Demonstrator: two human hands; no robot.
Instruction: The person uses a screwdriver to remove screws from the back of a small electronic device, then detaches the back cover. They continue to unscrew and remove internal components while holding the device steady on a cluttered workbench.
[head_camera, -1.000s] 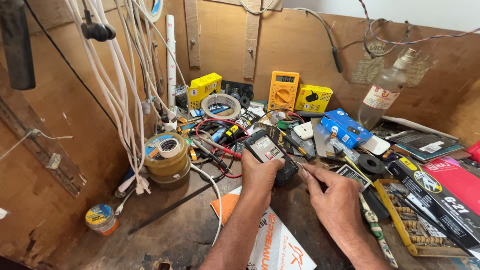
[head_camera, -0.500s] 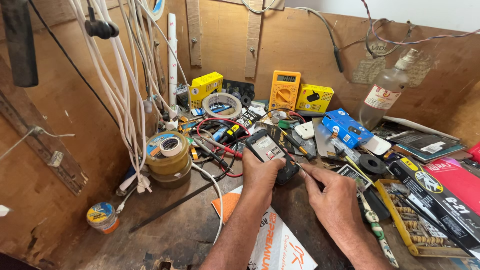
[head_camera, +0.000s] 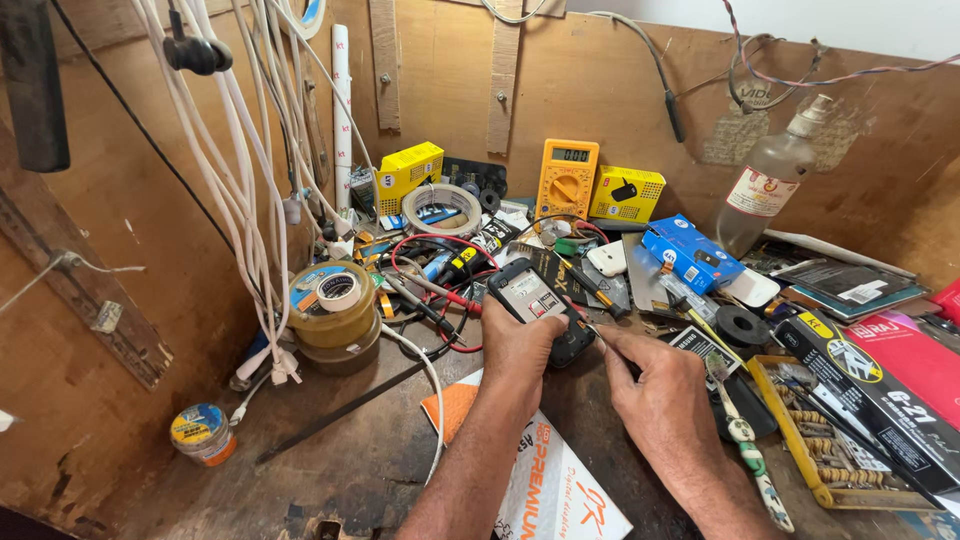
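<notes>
My left hand (head_camera: 520, 350) grips a small black mobile phone (head_camera: 535, 300), tilted with its back side up and open, above the cluttered wooden bench. My right hand (head_camera: 660, 385) is beside it on the right, fingers pinched on a thin metal tool whose tip touches the phone's lower right edge (head_camera: 592, 335). Both forearms come in from the bottom of the view. Under them lies an orange and white printed packet (head_camera: 545, 480).
Rolls of tape (head_camera: 335, 310) stand at left under hanging white cables (head_camera: 250, 200). A yellow multimeter (head_camera: 567, 178), yellow boxes (head_camera: 410, 172), a blue box (head_camera: 692, 252) and a glass bottle (head_camera: 765, 190) sit at the back. A parts tray (head_camera: 820, 450) and dark cartons (head_camera: 880, 380) lie at right.
</notes>
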